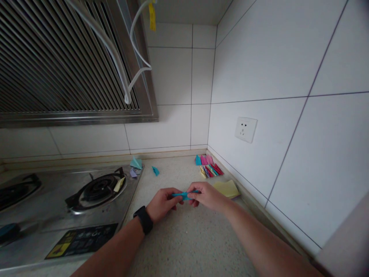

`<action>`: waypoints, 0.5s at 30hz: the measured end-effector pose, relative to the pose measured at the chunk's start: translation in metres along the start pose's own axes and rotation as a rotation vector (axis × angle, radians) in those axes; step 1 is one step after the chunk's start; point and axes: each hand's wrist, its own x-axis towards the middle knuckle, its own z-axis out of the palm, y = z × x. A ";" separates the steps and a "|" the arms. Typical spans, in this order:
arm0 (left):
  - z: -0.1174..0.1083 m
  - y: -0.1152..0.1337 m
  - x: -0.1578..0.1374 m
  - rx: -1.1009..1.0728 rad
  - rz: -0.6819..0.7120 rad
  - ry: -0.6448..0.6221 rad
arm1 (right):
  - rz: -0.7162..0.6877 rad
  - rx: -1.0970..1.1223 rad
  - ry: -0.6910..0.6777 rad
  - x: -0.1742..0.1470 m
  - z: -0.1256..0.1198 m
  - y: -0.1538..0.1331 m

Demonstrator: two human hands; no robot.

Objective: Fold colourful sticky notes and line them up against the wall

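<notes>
A piece of folded blue paper (185, 196) is held between both hands, a little above the speckled counter (184, 238). My left hand (165, 202), with a black watch on its wrist, pinches the paper's left end. On the other end, the fingers of my right hand (204, 193) are closed. Parts of the paper are hidden by the fingers. Just beyond my right hand lies a pad of yellow paper (227, 189). Small folded papers in pink, blue, red and other colours (211, 170) sit in rows near the wall corner. Another folded blue paper (155, 171) lies beyond my left hand.
To the left is a steel gas stove (52, 215) with a yellow paper (119, 184) on its burner. Pale green and lilac papers (136, 163) rest at its back corner. A range hood (75, 65) with a hanging white cable (127, 98) is above. A tiled wall (288, 77) bounds the right.
</notes>
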 end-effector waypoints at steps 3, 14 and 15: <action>0.000 0.002 0.000 0.019 0.012 0.010 | 0.001 -0.013 -0.006 0.000 0.001 -0.001; -0.002 -0.004 0.000 -0.010 0.012 0.043 | -0.011 0.037 -0.056 -0.002 0.001 -0.006; -0.002 -0.003 0.000 -0.018 0.015 0.042 | -0.016 0.042 -0.059 -0.002 0.001 -0.006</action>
